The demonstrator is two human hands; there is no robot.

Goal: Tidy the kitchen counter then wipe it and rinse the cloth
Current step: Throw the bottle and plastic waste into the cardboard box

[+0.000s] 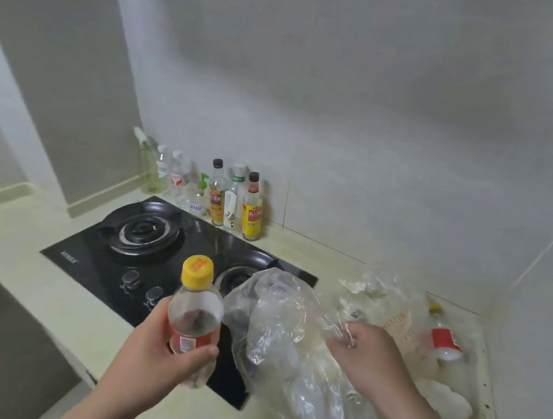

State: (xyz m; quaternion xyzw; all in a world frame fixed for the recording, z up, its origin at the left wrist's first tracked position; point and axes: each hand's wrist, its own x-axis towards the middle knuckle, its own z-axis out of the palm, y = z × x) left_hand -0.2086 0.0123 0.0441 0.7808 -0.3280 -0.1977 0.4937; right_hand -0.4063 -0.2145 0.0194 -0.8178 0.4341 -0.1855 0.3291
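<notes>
writing: hob (pixel 91 250) badge and bottle labels too blurred to read | left hand (pixel 153 343) grips clear, near-empty yellow-capped bottle (pixel 194 317), red-orange label, above hob front | right hand (pixel 368 357) pinches clear plastic bag (pixel 276 319) over counter (pixel 51 300)

- Single head-worn, wide-angle view, looking forward and steeply down from above the table (pixel 23 242).
- Faces the tiled wall corner (pixel 506 297); the gas hob (pixel 107 259) lies centre-left.
- Both hands, left (pixel 152 350) and right (pixel 371 361), enter close from the lower edge.
- Straight edges bow near the margins.
</notes>
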